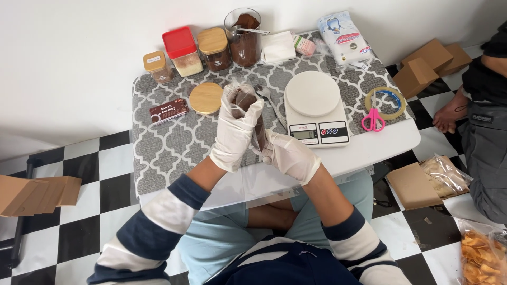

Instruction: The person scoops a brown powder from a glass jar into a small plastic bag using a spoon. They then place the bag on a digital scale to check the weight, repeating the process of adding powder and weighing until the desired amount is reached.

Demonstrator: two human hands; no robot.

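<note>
Left hand [236, 129]: gloved; gripping the top of a clear plastic bag of brown powder [252, 113]
Right hand [288, 154]: gloved; pinching its bottom
Bag: above the grey patterned tablecloth [163, 148], beside the white digital kitchen scale [315, 108]

bare patterned mat [163, 150] left of hands, kitchen scale [316, 108] blocking right, jars [214, 48] behind

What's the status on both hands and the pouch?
Left hand and right hand, both in white gloves, shut on a small clear plastic pouch of brown powder. Pouch held above the grey patterned mat. White digital kitchen scale alongside, bare.
</note>
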